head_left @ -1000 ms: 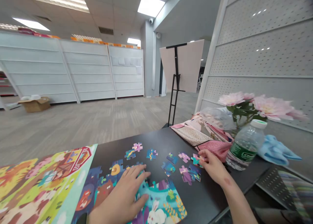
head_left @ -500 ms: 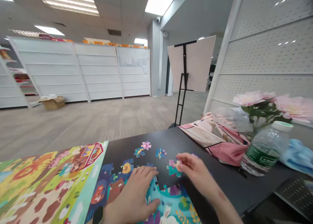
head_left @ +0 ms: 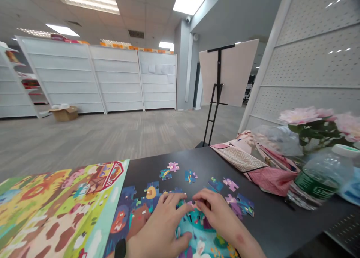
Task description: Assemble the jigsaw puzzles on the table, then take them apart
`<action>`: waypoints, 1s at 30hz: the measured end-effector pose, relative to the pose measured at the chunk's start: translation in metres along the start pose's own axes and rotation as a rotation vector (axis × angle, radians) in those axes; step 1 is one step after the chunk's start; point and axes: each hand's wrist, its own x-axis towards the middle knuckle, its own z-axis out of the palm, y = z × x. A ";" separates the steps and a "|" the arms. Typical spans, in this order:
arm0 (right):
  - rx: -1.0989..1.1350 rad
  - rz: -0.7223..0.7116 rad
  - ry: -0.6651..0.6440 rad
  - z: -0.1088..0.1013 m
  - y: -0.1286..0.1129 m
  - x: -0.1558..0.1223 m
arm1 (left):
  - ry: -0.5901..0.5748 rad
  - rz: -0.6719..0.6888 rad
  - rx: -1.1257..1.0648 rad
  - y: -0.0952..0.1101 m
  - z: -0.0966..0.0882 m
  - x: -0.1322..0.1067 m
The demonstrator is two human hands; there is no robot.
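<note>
Water bottle (head_left: 319, 179) and pink fabric (head_left: 271, 181) sit beyond loose pieces (head_left: 216, 184) on black table (head_left: 270, 222); jigsaw puzzle (head_left: 137, 213) partly assembled; left hand (head_left: 160, 228) open flat on it, right hand (head_left: 216, 216) pinching a pink piece (head_left: 192, 204).

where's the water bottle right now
In the head view, the water bottle sits far right, just right of the pink cloth and under the pink flowers.

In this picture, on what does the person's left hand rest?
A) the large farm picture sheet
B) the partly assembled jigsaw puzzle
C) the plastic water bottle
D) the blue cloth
B: the left hand lies with spread fingers on the partly assembled jigsaw puzzle.
</note>
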 end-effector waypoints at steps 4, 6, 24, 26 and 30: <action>-0.044 0.010 0.010 0.008 0.000 -0.002 | -0.035 -0.002 0.010 0.002 -0.003 0.001; -0.051 0.000 0.000 0.011 -0.001 -0.002 | -0.037 0.005 0.020 0.002 -0.003 0.000; -0.229 0.357 0.112 -0.106 0.089 -0.052 | -0.121 0.046 -0.022 0.004 -0.005 0.004; -0.239 0.362 0.049 -0.102 0.080 -0.054 | -0.121 0.047 -0.017 0.003 -0.005 0.004; -0.244 0.376 0.014 -0.096 0.071 -0.053 | -0.118 0.060 -0.010 0.003 -0.005 0.004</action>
